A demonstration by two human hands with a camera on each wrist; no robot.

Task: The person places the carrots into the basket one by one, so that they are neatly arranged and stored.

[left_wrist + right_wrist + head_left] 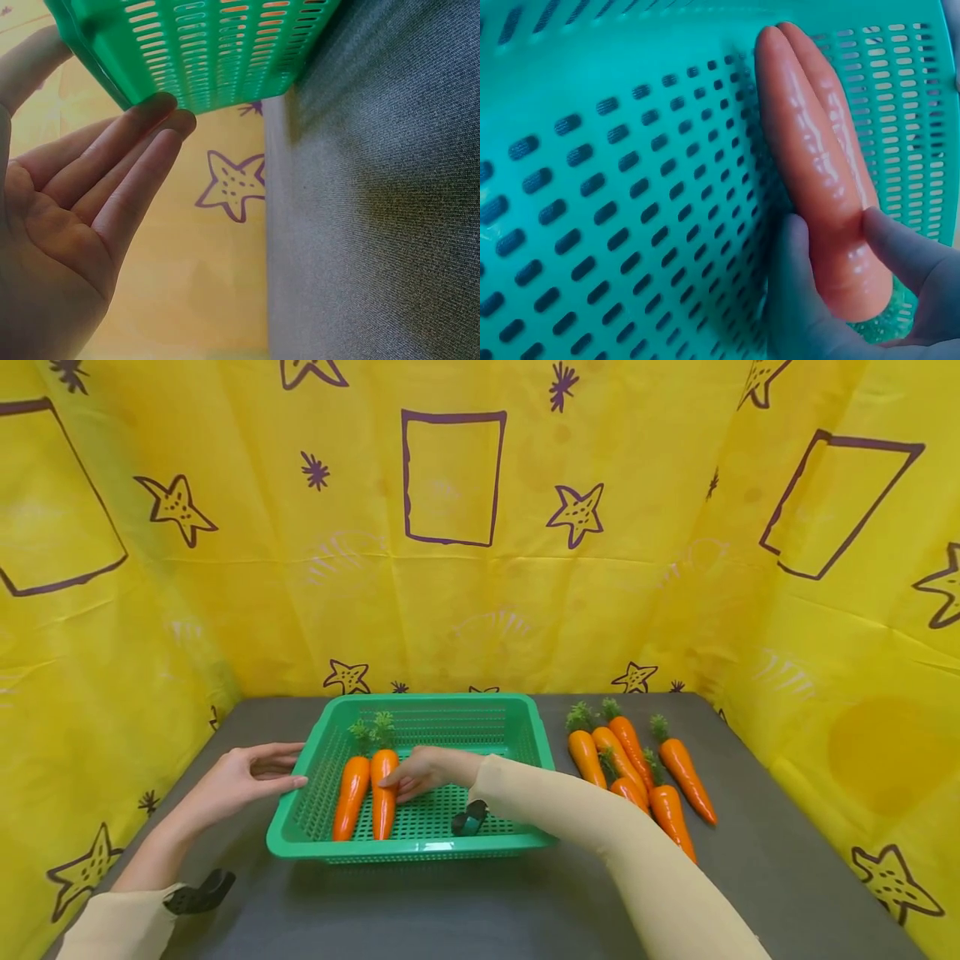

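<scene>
A green plastic basket (442,846) with perforated walls stands on the dark tabletop, and two orange carrots with green tops lie side by side in its left half. My right hand (426,770) reaches in and pinches the carrot on the right (384,806) between thumb and fingers. In the right wrist view this carrot (802,135) lies against the other one, the thumb (907,244) near its thick end. Alongside the basket's left rim, my left hand (243,781) has its fingers extended. The left wrist view shows its fingertips (161,112) at the basket's outer wall (195,67).
Several more carrots (678,777) lie on the tabletop (480,914) to the right of the basket, some overlapping. Yellow cloth (450,602) with purple star and frame drawings surrounds the table at the back and both sides. The right forearm (585,818) crosses the basket's front right part.
</scene>
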